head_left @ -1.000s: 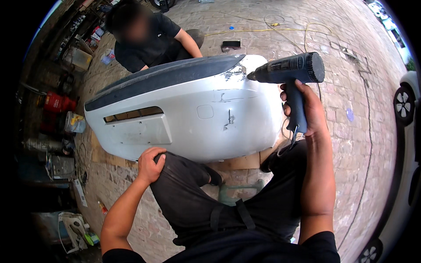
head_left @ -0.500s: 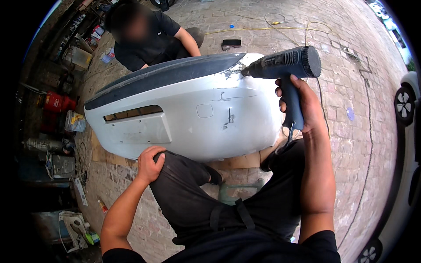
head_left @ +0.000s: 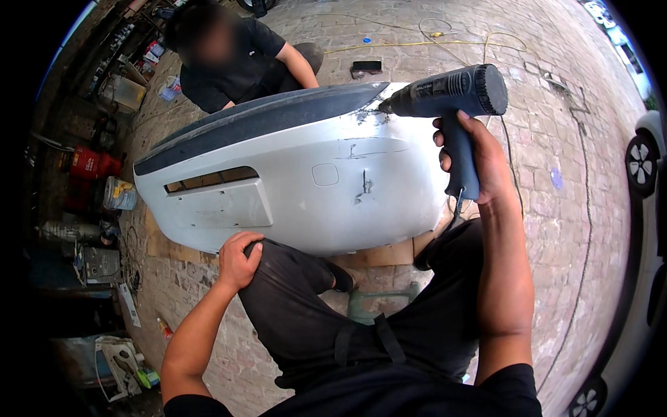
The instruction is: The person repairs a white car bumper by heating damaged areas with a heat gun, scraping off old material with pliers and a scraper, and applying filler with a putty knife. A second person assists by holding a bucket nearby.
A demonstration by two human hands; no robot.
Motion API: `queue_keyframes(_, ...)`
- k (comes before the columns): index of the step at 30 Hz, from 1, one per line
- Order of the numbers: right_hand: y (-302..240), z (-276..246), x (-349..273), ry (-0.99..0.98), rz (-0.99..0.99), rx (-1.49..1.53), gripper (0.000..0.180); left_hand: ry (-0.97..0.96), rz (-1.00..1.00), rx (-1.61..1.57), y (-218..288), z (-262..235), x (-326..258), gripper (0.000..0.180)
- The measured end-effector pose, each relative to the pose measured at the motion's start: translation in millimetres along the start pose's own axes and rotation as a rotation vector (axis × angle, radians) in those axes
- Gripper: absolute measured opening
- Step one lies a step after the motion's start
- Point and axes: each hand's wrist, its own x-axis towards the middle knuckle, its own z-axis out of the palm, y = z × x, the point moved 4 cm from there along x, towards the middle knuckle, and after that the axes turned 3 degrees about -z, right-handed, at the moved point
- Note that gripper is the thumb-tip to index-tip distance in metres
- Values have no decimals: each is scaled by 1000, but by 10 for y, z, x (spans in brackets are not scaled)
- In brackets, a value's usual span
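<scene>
My right hand (head_left: 484, 156) is wrapped round the handle of a dark blue heat gun (head_left: 445, 94). Its nozzle points left, at or very close to the scuffed upper right corner of a silver-white car bumper (head_left: 306, 198); I cannot tell whether they touch. Dark scratches and a gouge mark the bumper's face below that corner. A dark grey trim strip (head_left: 271, 124) runs along its top. On my left knee rests my left hand (head_left: 240, 258), holding nothing, its fingers laid over the black trouser cloth.
Another person (head_left: 243, 66) in black crouches behind the bumper. Flattened cardboard (head_left: 389, 255) lies under it, and a green stool (head_left: 361, 306) shows between my legs. A phone (head_left: 367, 67) and a yellow cable (head_left: 389, 46) lie on the brick paving. Cluttered shelves line the left; a car (head_left: 649, 208) stands right.
My right hand has raised the heat gun slightly, and its nozzle has shifted a little up and left along the scuffed corner. My left hand stays on the knee.
</scene>
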Motion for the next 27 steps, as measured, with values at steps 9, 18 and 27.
queue_keyframes(9, 5, -65, -80, 30, 30, -50, 46, -2, -20, 4, -39, 1, -12, 25)
queue_keyframes(18, -17, -185, -79, 68, 27, -39, 40, -4, -8, 5, -36, 10, 7, 26)
queue_keyframes(27, -18, -192, -71, 55, 35, -21, 39, -5, -13, -1, -14, 2, 9, 25)
